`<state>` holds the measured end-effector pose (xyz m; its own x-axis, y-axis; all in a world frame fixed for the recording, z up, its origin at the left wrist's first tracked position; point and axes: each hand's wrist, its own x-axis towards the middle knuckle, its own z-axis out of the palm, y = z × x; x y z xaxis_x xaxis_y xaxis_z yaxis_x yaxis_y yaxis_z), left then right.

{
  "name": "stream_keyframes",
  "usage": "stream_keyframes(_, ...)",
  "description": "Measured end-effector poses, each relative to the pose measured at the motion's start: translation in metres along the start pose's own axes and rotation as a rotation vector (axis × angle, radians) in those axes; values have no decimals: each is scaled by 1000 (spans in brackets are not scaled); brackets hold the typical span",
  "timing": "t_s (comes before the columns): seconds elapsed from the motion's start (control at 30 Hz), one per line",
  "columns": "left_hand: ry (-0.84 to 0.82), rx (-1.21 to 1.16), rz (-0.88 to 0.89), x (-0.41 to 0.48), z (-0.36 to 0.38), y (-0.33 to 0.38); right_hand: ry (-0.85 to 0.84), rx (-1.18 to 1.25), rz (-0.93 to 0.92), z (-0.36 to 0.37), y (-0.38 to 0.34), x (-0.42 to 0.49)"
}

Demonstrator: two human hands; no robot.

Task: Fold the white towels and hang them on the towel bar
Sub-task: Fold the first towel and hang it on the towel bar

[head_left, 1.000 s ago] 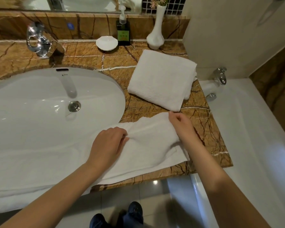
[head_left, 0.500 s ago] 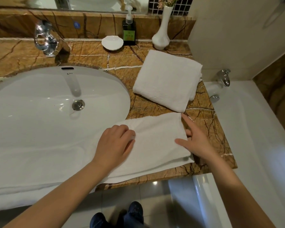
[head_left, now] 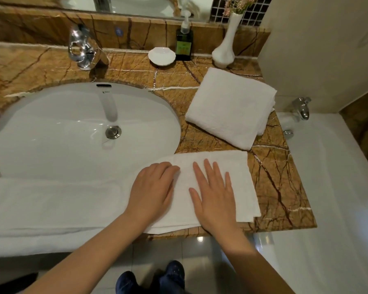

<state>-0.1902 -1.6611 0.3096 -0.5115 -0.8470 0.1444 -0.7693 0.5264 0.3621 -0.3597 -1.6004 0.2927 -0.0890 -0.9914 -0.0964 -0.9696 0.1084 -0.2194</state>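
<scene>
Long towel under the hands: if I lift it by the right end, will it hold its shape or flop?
Probably floppy: the long towel follows the sink rim and counter edge. Its layers, visible at the right end, would likely slide apart if lifted by one corner.

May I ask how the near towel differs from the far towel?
The near towel is a long strip running left along the sink; the far towel is a compact square. The left hand and right hand rest on the near towel, not the far towel. Both are white.
</scene>
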Motion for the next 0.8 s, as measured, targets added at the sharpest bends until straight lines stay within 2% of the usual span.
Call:
stream_keyframes(0.23, 106, -2, -317, -39, -42, -62, -16, -32, 91, -13, 14, -4)
stream_keyframes(0.37, -18, 56, -428, -61, -47, -104, 51, 84, 2, -10, -53, 14)
stream_keyframes(0.47, -114, 86, -436, -76, -40, -116, -15, 79, -77, 8, -103, 16)
stream_keyframes(0.63, -134, 78, -420, -92, -44, -133, -12, -43, 18, 24, -112, 10)
stream_keyframes(0.8, -185, 3, -253, -84, -56, -141, -22, -47, 93, 23, -125, 10)
